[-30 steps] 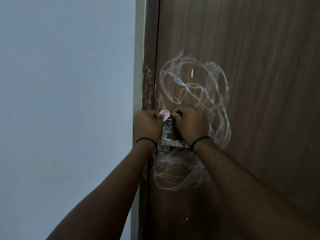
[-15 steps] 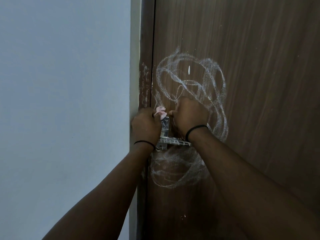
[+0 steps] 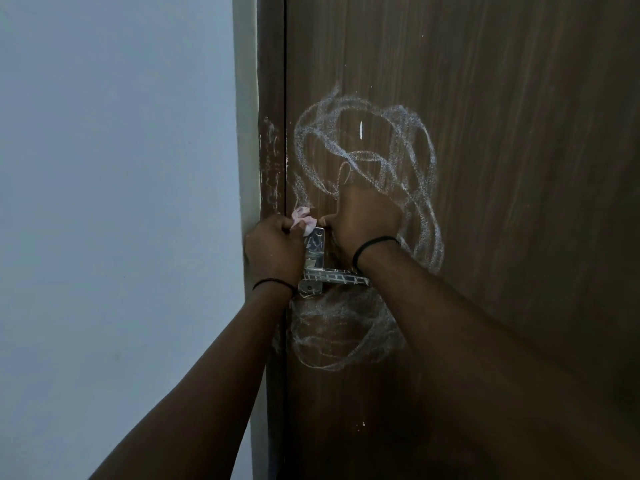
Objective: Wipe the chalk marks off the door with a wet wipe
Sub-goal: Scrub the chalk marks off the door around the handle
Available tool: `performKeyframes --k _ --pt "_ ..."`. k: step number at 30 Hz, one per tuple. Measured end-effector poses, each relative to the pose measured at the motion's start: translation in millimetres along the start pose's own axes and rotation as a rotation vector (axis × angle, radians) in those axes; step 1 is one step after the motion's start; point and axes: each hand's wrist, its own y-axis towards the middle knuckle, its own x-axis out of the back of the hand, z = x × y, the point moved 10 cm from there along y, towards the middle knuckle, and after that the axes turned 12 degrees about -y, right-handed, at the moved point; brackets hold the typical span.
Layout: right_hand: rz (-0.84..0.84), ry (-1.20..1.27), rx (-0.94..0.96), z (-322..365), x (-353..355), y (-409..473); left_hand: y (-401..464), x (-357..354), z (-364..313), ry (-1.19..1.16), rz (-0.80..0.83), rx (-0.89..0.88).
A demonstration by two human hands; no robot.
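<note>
Forearms first, nearest the camera, both reaching up to the lock side of the door (image 3: 502, 168). Left hand (image 3: 273, 252) clenched around a crumpled pale pink wet wipe (image 3: 302, 218), a small tuft poking out above the fist, right at the top of the metal handle plate (image 3: 313, 261). Right hand (image 3: 365, 225) curled beside it, fingertips toward the wipe; cannot tell whether actually pinching it. Black bands on both wrists. By the look of it, hardly begun: wipe bunched, seemingly being readied, not pressed flat to the wood. Beyond the hands, chalk marks (image 3: 367, 157) intact, a big looping white scribble above the lever, a fainter tangle below the plate, thin streaks on the door frame (image 3: 272, 161). No wiped patch visible anywhere. Left to do, probably everything. Pale wall (image 3: 114, 168) off to the left.
</note>
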Motion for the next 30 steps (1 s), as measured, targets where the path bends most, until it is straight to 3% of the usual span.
performKeyframes --k 14,22,27,30 --pt "0.014 0.019 -0.039 1.2 -1.0 -4.4 -24.3 6.7 19.4 0.029 0.028 0.096" --pt "0.005 0.029 -0.052 -1.5 -4.9 -4.7 -8.7 5.5 -14.7 -0.037 0.015 -0.027" --pt "0.002 0.018 -0.054 -0.7 -5.8 -4.0 -28.3 5.2 19.2 0.085 0.05 0.074" --pt "0.008 0.007 -0.046 0.6 -5.0 -4.5 -18.2 4.2 8.7 0.132 0.066 0.036"
